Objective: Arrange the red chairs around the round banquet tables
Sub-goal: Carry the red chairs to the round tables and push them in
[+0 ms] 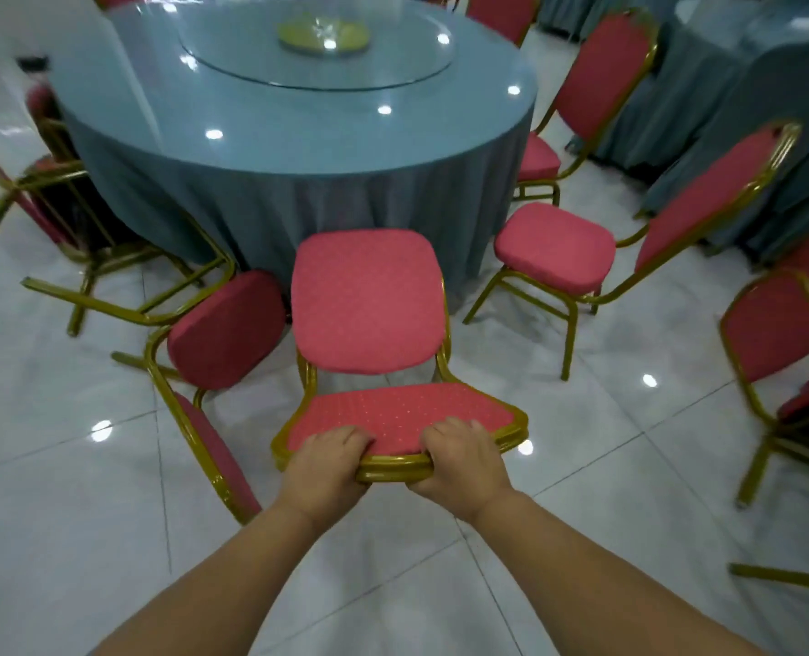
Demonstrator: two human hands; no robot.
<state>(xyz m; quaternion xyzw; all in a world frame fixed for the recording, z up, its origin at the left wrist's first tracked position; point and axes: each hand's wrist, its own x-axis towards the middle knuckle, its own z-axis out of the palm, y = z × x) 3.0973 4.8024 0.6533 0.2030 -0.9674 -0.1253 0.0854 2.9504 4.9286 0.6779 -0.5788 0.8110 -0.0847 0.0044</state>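
— Fingers [346, 435]?
— Both hands curl over the backrest's top rail: left hand [327, 461], right hand [459, 461], gripping the red chair [369, 300] at 6 o'clock of the table [270, 149], seat touching the cloth.
— Room?
— Tipped chair [223, 329] just beside at 7; upright chair [554, 248] at 4, open tile floor [62, 513] behind.
— Writing?
— None I can read.
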